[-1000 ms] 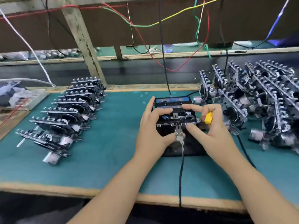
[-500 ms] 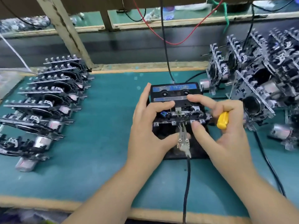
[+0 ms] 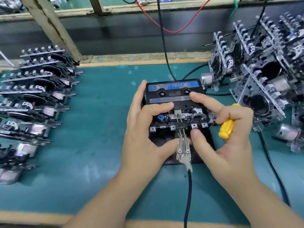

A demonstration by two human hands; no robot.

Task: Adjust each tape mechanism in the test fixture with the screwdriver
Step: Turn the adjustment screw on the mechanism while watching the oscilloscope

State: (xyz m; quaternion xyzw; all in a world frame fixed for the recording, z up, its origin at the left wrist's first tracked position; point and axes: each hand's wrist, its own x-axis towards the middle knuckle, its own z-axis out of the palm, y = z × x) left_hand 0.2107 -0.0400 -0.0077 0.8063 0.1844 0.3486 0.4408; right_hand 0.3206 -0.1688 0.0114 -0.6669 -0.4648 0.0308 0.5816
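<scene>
Curled fingers (image 3: 236, 116) of the right hand (image 3: 230, 139) wrapped round the yellow screwdriver (image 3: 226, 128), handle poking out below the knuckles, shaft hidden behind the hand. Forefinger stretched out onto the cassette (image 3: 174, 93), thumb tip resting at the near edge of the tape mechanism (image 3: 181, 119), just beside the metal clip (image 3: 183, 148). Left hand (image 3: 144, 129) with fingers part spread: forefinger laid across the top of the mechanism, the others round the left side of the test fixture (image 3: 202, 145), thumb touching the clip from the left. Nothing pinched outright by this hand, only steadied.

Mechanism a black frame with silvery tabs along its front, a small blue part at its left and a shiny head at centre, seated in the black fixture with the blue-labelled cassette at its far end. Clip clamped at the front centre, trailing a black cable (image 3: 189, 191) toward the viewer.

Fixture in the middle of the green worktop (image 3: 102, 145). A row of mechanisms (image 3: 36, 102) laid out well to the left, a heaped stack of mechanisms (image 3: 263, 76) near on the right. Red wire (image 3: 158, 23) hanging behind.
</scene>
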